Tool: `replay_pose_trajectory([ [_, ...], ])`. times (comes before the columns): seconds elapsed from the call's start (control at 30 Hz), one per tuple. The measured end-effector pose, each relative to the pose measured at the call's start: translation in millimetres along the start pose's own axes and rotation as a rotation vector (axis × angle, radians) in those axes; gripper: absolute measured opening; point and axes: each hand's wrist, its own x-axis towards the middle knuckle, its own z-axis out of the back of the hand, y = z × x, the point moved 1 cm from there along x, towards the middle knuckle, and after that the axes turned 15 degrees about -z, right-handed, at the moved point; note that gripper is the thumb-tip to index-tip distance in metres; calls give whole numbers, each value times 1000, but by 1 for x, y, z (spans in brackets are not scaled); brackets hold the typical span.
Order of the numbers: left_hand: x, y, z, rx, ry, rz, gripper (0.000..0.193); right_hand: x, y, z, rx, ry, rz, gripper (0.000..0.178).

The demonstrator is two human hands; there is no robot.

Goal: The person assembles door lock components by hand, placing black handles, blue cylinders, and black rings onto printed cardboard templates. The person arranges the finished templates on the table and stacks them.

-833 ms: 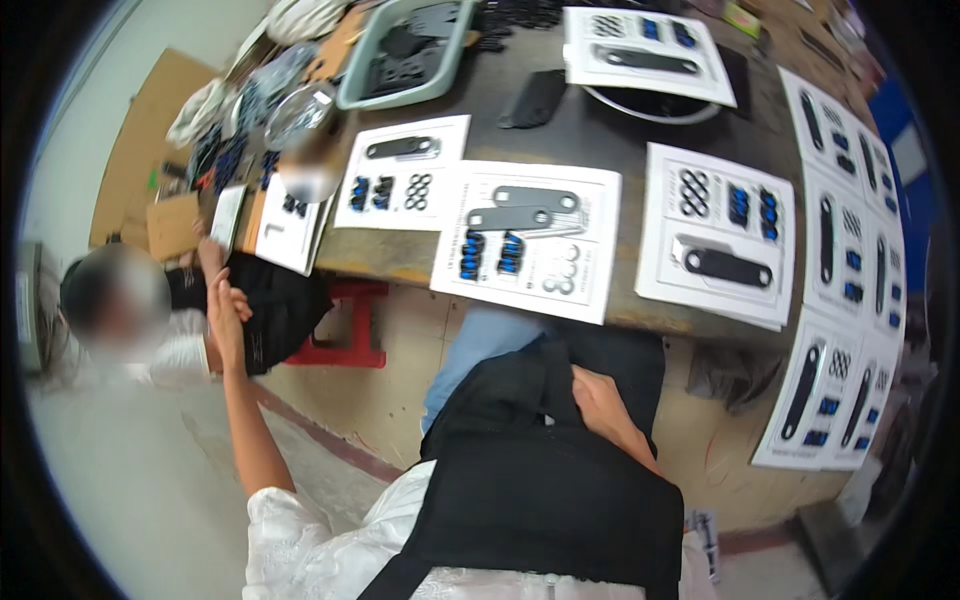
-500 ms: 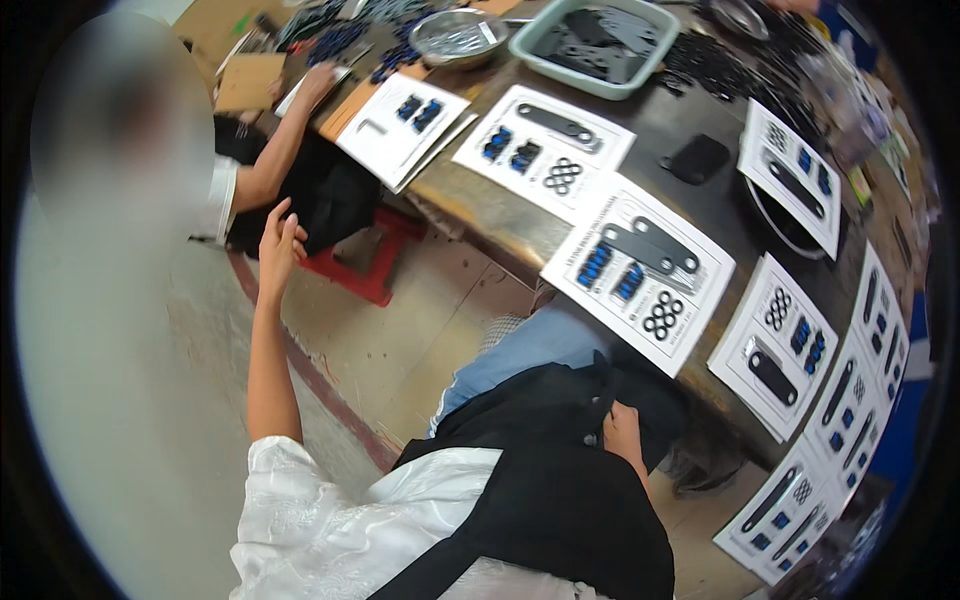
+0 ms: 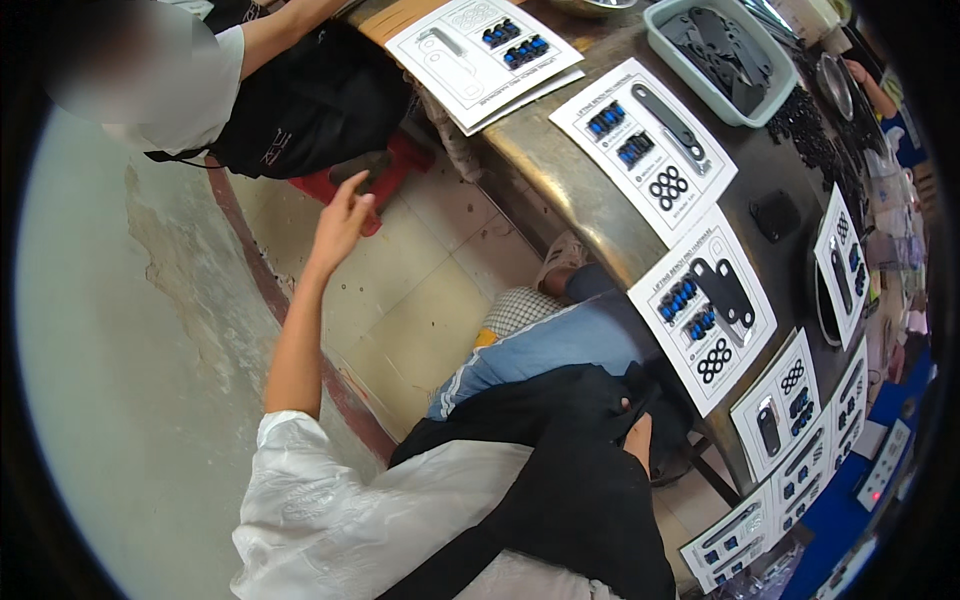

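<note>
Slanting lengthwise, toward lower right, two black plates [image 3: 737, 288]

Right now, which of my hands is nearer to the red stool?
Left. Your left hand is raised with its fingers overlapping the red stool in view. Your right hand is farther off, down and to the right of it, at the black apron.

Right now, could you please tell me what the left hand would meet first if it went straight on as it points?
The left hand points toward the red stool, which looks first in line, though depth is unclear and the hand may pass above it.
</note>
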Motion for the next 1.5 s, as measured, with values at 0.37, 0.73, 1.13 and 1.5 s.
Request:
replay_pose_trajectory([
  [0.37,35,50,17,-315,-164,29,39,-8,4,6,58,-71,-402,43],
  [0.73,15,53,-5,-1811,-270,60,60,-3,28,-3,250,76,-452,43],
  [1.13,-19,7,-34,-2366,-442,86,45,5,70,8,-217,-60,-209,39],
  [1.5,-28,12,-46,-2154,-529,136,29,-23,164,35,-584,78,-246,24],
])
